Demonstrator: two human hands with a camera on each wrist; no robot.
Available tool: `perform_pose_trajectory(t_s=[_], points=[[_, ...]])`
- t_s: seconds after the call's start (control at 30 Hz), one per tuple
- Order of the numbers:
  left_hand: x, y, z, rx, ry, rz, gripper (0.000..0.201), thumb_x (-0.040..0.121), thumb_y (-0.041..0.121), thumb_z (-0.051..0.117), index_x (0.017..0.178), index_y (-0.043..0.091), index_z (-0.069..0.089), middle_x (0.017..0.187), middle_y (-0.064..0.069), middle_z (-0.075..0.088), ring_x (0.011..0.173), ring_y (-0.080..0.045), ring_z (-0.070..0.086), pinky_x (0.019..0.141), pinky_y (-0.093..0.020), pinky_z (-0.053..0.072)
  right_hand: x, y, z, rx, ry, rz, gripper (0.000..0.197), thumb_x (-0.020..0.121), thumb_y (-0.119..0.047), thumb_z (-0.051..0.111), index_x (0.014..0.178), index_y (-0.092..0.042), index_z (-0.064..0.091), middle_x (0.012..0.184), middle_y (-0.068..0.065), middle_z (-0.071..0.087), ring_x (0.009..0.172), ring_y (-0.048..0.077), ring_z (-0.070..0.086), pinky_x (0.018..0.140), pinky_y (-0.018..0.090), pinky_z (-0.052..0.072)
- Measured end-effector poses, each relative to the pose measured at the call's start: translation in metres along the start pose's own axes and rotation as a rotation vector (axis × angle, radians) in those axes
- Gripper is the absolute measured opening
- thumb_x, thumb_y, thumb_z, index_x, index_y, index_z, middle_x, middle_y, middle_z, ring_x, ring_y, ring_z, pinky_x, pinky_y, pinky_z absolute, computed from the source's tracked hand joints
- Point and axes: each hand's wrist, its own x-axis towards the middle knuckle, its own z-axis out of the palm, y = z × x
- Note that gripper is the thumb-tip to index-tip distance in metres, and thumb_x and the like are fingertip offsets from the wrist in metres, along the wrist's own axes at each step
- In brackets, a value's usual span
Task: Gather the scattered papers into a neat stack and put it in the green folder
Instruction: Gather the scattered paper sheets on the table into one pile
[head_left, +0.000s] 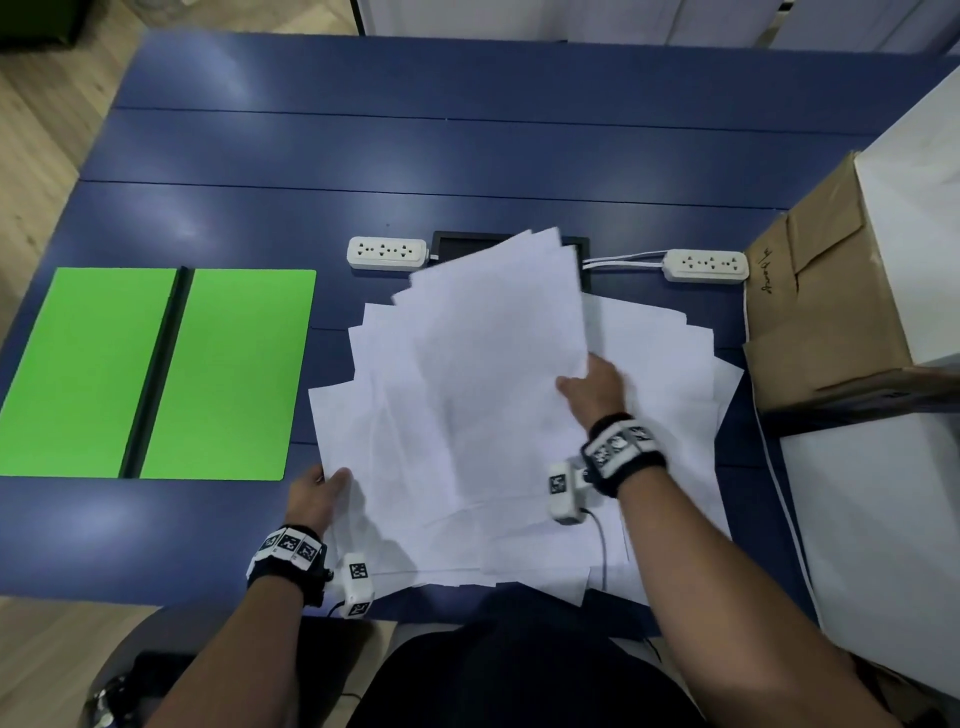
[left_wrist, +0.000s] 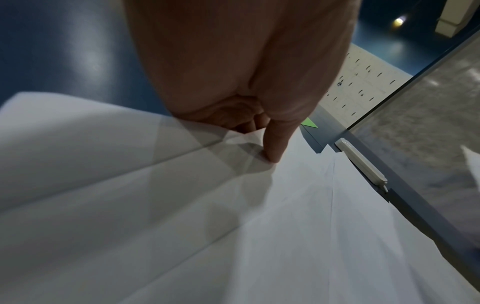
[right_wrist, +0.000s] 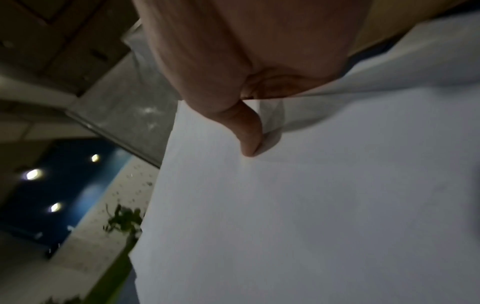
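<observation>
- Both hands pinch the papers (head_left: 498, 415): left hand (head_left: 311, 499) at the near-left corner, right hand (head_left: 595, 387) on a lifted, fanned sheaf.
- Green folder (head_left: 156, 371) lies open to the left (spine pointing away), nearer the left hand.

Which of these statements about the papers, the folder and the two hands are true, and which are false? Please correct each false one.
1. The green folder lies open, left of the papers. True.
2. The papers are already inside the folder. False: they lie fanned on the blue table.
3. The right hand pinches some sheets. True.
4. The left hand rests on the folder. False: it grips the papers' left corner.
5. One power strip is visible. False: two.
</observation>
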Motion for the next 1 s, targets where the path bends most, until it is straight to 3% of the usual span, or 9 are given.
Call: perform_pose_trajectory(t_s=[0.13, 0.2, 0.3, 0.43, 0.53, 0.67, 0.73, 0.87, 1.0], points=[[-0.003, 0.003, 0.001, -0.003, -0.02, 0.001, 0.01, 0.094, 0.008, 0.061, 0.098, 0.002, 0.067, 0.089, -0.016, 0.066, 0.078, -0.027, 0.059, 0.074, -0.04, 0.05, -0.012, -0.006, 0.06, -0.221, -0.04, 0.142, 0.043, 0.088, -0.008, 0.057, 0.131, -0.006, 0.056, 0.135, 0.018, 0.055, 0.12, 0.036, 0.059, 0.097, 0.038, 0.05], [-0.002, 0.003, 0.001, 0.01, -0.012, 0.01, 0.009, 0.094, 0.009, 0.061, 0.095, 0.004, 0.068, 0.088, -0.016, 0.067, 0.078, -0.026, 0.059, 0.073, -0.039, 0.05, -0.019, -0.005, 0.073, -0.278, -0.039, 0.23, 0.043, 0.091, -0.008, 0.056, 0.134, -0.009, 0.05, 0.14, 0.015, 0.044, 0.118, 0.036, 0.058, 0.093, 0.036, 0.05], [-0.001, 0.002, 0.003, 0.0, -0.007, 0.002, 0.009, 0.094, 0.009, 0.061, 0.094, 0.005, 0.069, 0.088, -0.016, 0.068, 0.077, -0.026, 0.06, 0.074, -0.039, 0.051, -0.021, -0.001, 0.081, -0.268, -0.053, 0.265, 0.042, 0.09, -0.01, 0.056, 0.131, -0.013, 0.049, 0.135, 0.012, 0.051, 0.116, 0.034, 0.06, 0.096, 0.04, 0.051], [-0.003, 0.003, 0.004, -0.009, 0.0, -0.003, 0.009, 0.094, 0.008, 0.061, 0.087, 0.005, 0.067, 0.086, -0.016, 0.065, 0.077, -0.026, 0.057, 0.073, -0.038, 0.049, -0.021, 0.005, 0.079, -0.321, -0.077, 0.229, 0.034, 0.089, -0.012, 0.053, 0.122, -0.013, 0.05, 0.119, 0.012, 0.066, 0.11, 0.035, 0.065, 0.098, 0.044, 0.049], [-0.007, 0.008, 0.006, 0.007, 0.014, -0.01, 0.019, 0.095, 0.008, 0.06, 0.076, 0.008, 0.06, 0.073, -0.012, 0.059, 0.069, -0.023, 0.05, 0.063, -0.03, 0.042, -0.026, 0.01, 0.073, -0.265, -0.07, 0.218, 0.042, 0.09, -0.006, 0.051, 0.131, -0.01, 0.046, 0.117, 0.016, 0.066, 0.107, 0.037, 0.066, 0.091, 0.043, 0.055], [-0.003, 0.004, 0.004, 0.023, -0.006, -0.016, 0.01, 0.094, 0.01, 0.061, 0.091, 0.003, 0.066, 0.084, -0.015, 0.064, 0.075, -0.025, 0.055, 0.069, -0.035, 0.046, -0.03, 0.033, 0.044, -0.282, 0.008, 0.253, 0.037, 0.09, -0.004, 0.055, 0.127, 0.001, 0.053, 0.122, 0.019, 0.065, 0.112, 0.036, 0.064, 0.085, 0.032, 0.052], [0.0, 0.0, 0.002, 0.012, -0.007, -0.03, 0.013, 0.091, 0.013, 0.062, 0.093, 0.001, 0.068, 0.084, -0.016, 0.065, 0.075, -0.025, 0.056, 0.07, -0.038, 0.048, -0.033, 0.049, 0.028, -0.36, 0.052, 0.332, 0.038, 0.089, -0.006, 0.056, 0.126, 0.004, 0.055, 0.131, 0.019, 0.057, 0.118, 0.035, 0.059, 0.089, 0.034, 0.052], [0.006, -0.004, 0.0, 0.021, -0.007, -0.021, 0.012, 0.088, 0.017, 0.064, 0.089, 0.007, 0.07, 0.086, -0.016, 0.067, 0.076, -0.026, 0.057, 0.071, -0.04, 0.048, -0.043, 0.069, 0.015, -0.445, 0.077, 0.436, 0.047, 0.093, -0.011, 0.053, 0.138, -0.005, 0.043, 0.149, 0.016, 0.023, 0.131, 0.036, 0.037, 0.095, 0.049, 0.047], [0.01, -0.008, -0.001, 0.03, 0.0, -0.023, 0.014, 0.089, 0.018, 0.066, 0.094, 0.006, 0.07, 0.089, -0.017, 0.068, 0.077, -0.026, 0.057, 0.072, -0.04, 0.048, -0.049, 0.073, 0.017, -0.437, 0.081, 0.394, 0.04, 0.093, -0.015, 0.053, 0.133, -0.01, 0.047, 0.137, 0.013, 0.037, 0.115, 0.036, 0.057, 0.095, 0.045, 0.049]])
